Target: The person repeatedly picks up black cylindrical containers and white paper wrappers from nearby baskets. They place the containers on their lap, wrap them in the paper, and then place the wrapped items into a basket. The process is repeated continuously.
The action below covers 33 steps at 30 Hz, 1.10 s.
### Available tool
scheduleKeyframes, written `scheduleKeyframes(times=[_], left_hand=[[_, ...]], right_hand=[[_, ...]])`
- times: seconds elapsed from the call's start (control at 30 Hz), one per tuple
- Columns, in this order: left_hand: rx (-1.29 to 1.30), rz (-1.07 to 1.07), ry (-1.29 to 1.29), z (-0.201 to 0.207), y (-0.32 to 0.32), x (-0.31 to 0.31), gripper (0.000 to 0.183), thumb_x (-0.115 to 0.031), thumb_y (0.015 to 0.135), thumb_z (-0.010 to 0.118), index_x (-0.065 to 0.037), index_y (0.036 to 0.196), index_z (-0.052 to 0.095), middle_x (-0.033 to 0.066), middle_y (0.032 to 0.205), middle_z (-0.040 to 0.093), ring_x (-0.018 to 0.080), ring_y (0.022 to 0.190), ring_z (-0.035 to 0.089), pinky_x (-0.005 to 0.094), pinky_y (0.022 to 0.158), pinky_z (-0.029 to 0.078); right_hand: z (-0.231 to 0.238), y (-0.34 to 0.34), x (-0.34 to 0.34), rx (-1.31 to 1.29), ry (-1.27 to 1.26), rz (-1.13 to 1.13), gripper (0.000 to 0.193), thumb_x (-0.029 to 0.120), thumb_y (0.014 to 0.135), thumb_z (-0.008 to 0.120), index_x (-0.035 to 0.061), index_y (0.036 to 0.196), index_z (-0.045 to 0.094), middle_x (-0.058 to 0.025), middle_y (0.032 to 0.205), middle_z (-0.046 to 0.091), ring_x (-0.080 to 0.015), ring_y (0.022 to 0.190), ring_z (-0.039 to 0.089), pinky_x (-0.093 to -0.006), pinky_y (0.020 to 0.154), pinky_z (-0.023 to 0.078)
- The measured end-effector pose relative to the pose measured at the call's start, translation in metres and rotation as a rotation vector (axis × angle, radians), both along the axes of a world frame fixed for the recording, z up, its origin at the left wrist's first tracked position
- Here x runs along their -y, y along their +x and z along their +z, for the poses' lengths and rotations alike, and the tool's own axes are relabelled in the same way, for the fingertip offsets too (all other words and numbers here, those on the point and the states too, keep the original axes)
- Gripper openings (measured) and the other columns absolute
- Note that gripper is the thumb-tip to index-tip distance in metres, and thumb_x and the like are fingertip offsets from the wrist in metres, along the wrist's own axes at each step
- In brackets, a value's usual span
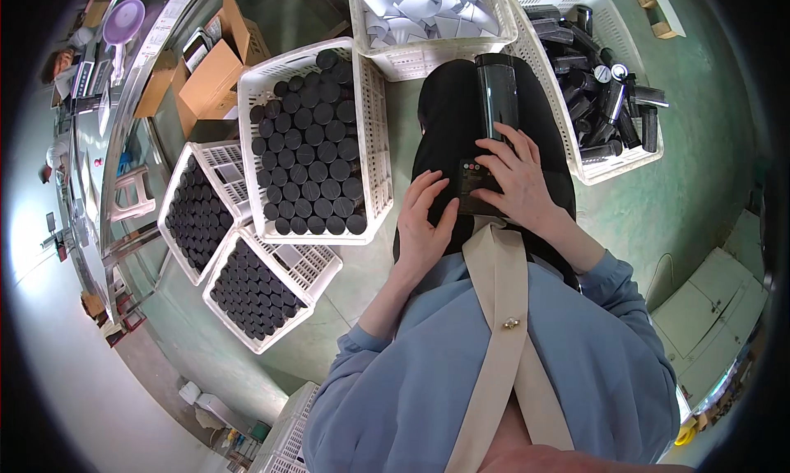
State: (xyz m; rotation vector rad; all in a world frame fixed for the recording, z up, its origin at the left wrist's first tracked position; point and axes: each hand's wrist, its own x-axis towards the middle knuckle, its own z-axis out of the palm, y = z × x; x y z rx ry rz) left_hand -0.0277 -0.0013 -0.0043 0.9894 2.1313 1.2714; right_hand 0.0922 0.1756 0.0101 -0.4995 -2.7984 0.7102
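On my dark-clad lap lies a glossy black cylinder (497, 94). Nearer to me is a flat black rectangular piece (472, 177) with small coloured dots and fine print. Whether the two are joined cannot be made out, since my right hand (520, 175) covers the place between them. That hand lies with fingers spread over the cylinder's near end, its thumb on the rectangular piece. My left hand (426, 224) is open at the piece's left edge, fingers apart and thumb close to it.
White crates of upright black cylinders stand to my left: a large crate (380, 144) and two smaller ones. Ahead is a white crate (436, 60) of white curled pieces. At the right, another crate (613, 170) holds jumbled black cylinders. Open cardboard boxes (216, 82) stand far left.
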Motion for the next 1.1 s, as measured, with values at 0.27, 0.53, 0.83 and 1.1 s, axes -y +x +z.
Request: scheduleKeyframes(times=[0.27, 0.53, 0.83, 1.1], left_hand=[[0.114, 0.022, 0.063, 0.008, -0.002, -0.006, 0.032, -0.009, 0.085, 0.072, 0.002, 0.114, 0.066, 0.0148, 0.125, 0.064, 0.029, 0.119, 0.059, 0.0382, 0.102, 0.045], [0.435, 0.057, 0.068, 0.008, -0.001, -0.015, 0.03, -0.013, 0.089, 0.069, 0.001, 0.116, 0.066, 0.0102, 0.113, 0.068, 0.0168, 0.105, 0.063, 0.0312, 0.091, 0.047], [0.521, 0.095, 0.076, 0.009, -0.002, -0.009, 0.031, -0.009, 0.091, 0.067, 0.001, 0.12, 0.064, 0.0091, 0.11, 0.068, 0.0147, 0.1, 0.064, 0.028, 0.085, 0.05], [0.721, 0.02, 0.103, 0.017, 0.003, -0.021, 0.035, -0.008, 0.094, 0.066, 0.0, 0.127, 0.059, 0.0078, 0.114, 0.066, 0.0098, 0.099, 0.062, 0.0251, 0.087, 0.05]], right_hand=[[0.008, -0.001, -0.007, -0.164, -0.283, -0.108, 0.023, 0.012, 0.076, 0.078, 0.0042, 0.091, 0.062, -0.0074, 0.094, 0.063, -0.0273, 0.099, 0.062, -0.0411, 0.084, 0.046], [0.015, -0.001, -0.024, 0.01, -0.398, 0.058, 0.012, 0.011, 0.085, 0.069, 0.0014, 0.087, 0.062, -0.012, 0.077, 0.059, -0.0293, 0.077, 0.06, -0.0387, 0.068, 0.048], [0.009, 0.0, -0.008, -0.288, -0.08, -0.009, 0.009, 0.005, 0.082, 0.069, 0.0026, 0.088, 0.064, -0.0106, 0.086, 0.064, -0.029, 0.085, 0.064, -0.0379, 0.073, 0.051], [0.039, 0.0, -0.039, -0.068, -0.553, -0.085, 0.01, 0.009, 0.093, 0.061, -0.0005, 0.093, 0.061, -0.0158, 0.079, 0.066, -0.0336, 0.074, 0.067, -0.0348, 0.068, 0.051]])
